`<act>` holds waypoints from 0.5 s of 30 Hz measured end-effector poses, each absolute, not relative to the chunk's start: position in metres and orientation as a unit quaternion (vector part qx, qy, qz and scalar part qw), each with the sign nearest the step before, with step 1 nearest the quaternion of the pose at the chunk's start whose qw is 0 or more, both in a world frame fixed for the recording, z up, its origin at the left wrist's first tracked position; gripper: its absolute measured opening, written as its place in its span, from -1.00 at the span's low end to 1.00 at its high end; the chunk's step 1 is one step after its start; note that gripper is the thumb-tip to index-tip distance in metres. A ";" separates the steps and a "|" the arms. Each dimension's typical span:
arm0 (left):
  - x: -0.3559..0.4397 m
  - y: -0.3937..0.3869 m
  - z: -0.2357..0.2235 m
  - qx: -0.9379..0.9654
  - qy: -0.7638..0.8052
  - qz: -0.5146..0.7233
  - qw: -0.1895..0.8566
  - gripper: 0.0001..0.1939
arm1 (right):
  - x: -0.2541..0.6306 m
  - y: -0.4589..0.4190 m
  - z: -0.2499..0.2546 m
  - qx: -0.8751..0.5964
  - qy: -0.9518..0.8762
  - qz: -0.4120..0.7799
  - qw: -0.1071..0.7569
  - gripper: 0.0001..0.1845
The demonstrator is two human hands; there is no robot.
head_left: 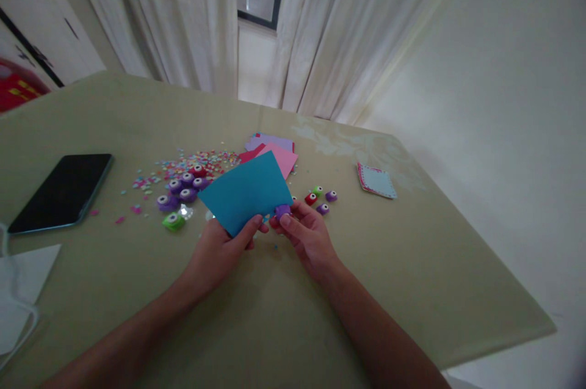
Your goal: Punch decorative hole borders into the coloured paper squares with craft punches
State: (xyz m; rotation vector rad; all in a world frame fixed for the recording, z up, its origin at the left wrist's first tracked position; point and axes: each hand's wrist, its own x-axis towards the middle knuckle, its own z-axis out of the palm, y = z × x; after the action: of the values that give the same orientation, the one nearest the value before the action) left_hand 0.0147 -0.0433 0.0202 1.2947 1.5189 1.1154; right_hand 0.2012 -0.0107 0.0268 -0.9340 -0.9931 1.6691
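Note:
A blue sheet of card (pixel 249 190) is held up, tilted, above the table by my left hand (pixel 229 245), thumb in front and fingers behind. My right hand (pixel 311 233) pinches a small purple craft punch (pixel 282 212) at the card's lower right corner. Whether the punch's slot is around the card's edge I cannot tell. Tiny blue bits show between the two hands. Several purple punches (pixel 187 195), a red one (pixel 198 171) and a green one (pixel 174 221) stand left of the card. Right of my right hand lie more small punches (pixel 311 198).
Paper confetti (pixel 206 162) is scattered behind the punches. Pink (pixel 281 158) and lilac cards (pixel 274 143) lie beyond the blue one. A stack of edge-punched cards (pixel 378 181) sits at right. A black tablet (pixel 64 190), white paper (pixel 22 291) and a white cable (pixel 32 312) are at left.

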 end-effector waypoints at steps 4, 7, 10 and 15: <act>0.013 -0.042 0.018 0.528 0.599 0.435 0.417 -0.61 | 0.203 -0.009 0.025 -0.385 -0.418 0.676 0.469 -0.61; 0.012 -0.041 0.020 0.536 0.597 0.426 0.418 -0.61 | 0.205 -0.007 0.023 -0.390 -0.424 0.675 0.461 -0.61; 0.012 -0.040 0.021 0.544 0.595 0.414 0.422 -0.62 | 0.206 -0.006 0.021 -0.397 -0.431 0.671 0.453 -0.58; 0.012 -0.041 0.021 0.539 0.597 0.410 0.430 -0.62 | 0.206 -0.007 0.022 -0.414 -0.438 0.658 0.452 -0.56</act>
State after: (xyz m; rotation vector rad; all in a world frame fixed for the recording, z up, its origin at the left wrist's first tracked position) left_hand 0.0122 -0.0406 0.0206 1.3437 1.4901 1.0220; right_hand 0.2065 -0.0067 0.0218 -1.0233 -1.0815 1.6256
